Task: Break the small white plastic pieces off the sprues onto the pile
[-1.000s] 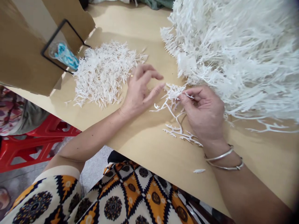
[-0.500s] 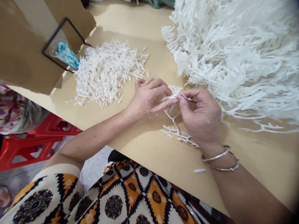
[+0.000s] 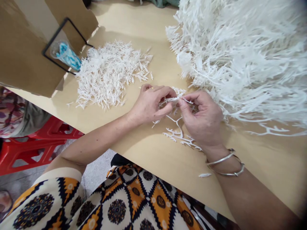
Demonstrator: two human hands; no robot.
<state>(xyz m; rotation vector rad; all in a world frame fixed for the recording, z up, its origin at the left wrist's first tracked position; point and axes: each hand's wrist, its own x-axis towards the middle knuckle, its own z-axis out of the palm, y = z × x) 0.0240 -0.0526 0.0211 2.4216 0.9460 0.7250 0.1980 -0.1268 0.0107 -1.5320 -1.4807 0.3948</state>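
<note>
My right hand pinches a thin white branched plastic sprig between thumb and index finger. My left hand is curled round the sprig's left end, with thin white pieces showing between its thumb and index finger. Its palm is turned down and hidden. Right beneath both hands, a flat white branched plastic piece lies on the table. To the left of my left hand spreads a heap of short white plastic bits. A far larger pile of white branched plastic sprigs rises at the right.
A cardboard box stands at the back left. Near it are a black wire frame and a clear cup with blue-and-white contents. One small white bit lies near the table's front edge. Red stools are below left, beside a person's patterned clothing.
My right hand has shifted slightly left with the sprig. The thumb and index finger of my left hand have moved apart a little, showing more white pieces between them.
</note>
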